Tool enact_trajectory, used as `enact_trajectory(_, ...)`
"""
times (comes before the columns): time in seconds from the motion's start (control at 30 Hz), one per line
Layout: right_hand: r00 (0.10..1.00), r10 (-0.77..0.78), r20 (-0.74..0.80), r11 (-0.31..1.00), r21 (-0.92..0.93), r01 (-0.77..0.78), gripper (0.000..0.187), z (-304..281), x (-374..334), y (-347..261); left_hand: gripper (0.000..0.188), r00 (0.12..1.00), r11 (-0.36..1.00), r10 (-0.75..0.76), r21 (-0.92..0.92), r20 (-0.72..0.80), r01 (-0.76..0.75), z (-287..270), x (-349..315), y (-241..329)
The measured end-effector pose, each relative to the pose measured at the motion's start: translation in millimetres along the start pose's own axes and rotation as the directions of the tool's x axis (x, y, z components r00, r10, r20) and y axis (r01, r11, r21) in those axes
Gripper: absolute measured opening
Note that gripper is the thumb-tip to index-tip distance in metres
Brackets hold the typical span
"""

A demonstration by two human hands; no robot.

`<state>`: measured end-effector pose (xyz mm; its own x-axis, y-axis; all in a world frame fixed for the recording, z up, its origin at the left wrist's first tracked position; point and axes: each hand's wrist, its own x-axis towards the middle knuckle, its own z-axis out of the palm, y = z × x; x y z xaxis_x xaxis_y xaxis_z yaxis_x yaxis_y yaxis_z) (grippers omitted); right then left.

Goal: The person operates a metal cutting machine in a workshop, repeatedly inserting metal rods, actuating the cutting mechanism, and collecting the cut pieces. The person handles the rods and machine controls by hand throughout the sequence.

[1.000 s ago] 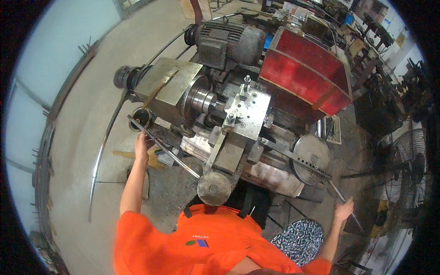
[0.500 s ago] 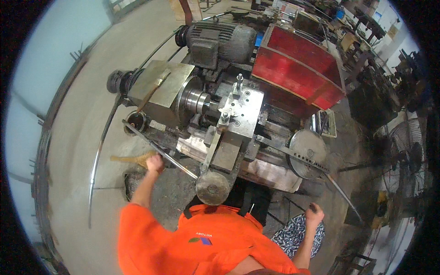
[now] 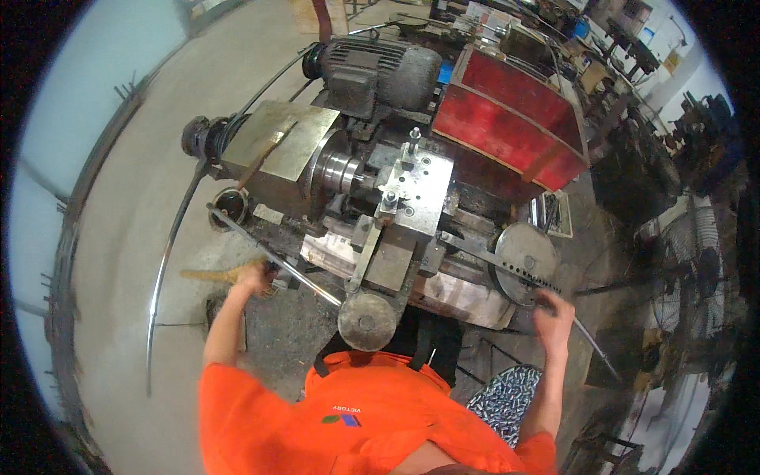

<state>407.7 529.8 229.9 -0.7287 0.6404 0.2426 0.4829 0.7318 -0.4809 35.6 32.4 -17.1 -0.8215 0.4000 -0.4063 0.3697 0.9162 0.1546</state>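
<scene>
Left hand (image 3: 253, 277), lower left of frame, closed on brush (image 3: 218, 275) beside lathe (image 3: 372, 198). Right hand (image 3: 552, 313), lower right, grips lever (image 3: 582, 336) below handwheel (image 3: 522, 261).

Metal workshop, machine-shop type. Big lathe-like machine (image 3: 372, 198) in the middle, greasy and worn, with a heavy electric motor (image 3: 380, 71) on top, a steel chuck (image 3: 336, 168) and a round handwheel (image 3: 368, 321) at the front. Red sheet-metal guard (image 3: 507, 119) on the far side. Bare concrete floor (image 3: 119, 237), stained, with a long bent rod (image 3: 162, 269) lying on it. More machines and clutter (image 3: 633, 95) crowd the back right, plus a standing fan (image 3: 685, 269).
</scene>
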Motion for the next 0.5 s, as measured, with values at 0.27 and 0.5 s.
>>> enact_trajectory(0.27,0.776,-0.611,0.156,0.780,0.287,0.556,0.035,83.8,126.5,-186.3,0.033,0.811,0.980,-0.167,-0.185,-0.560,0.075,-191.8,-103.1,-46.2)
enact_trajectory(0.5,0.728,-0.519,0.449,0.842,0.124,0.524,0.023,176.6,155.0,-268.3,0.036,0.680,0.725,-0.656,-0.524,-0.329,0.446,-105.4,-163.4,-184.1)
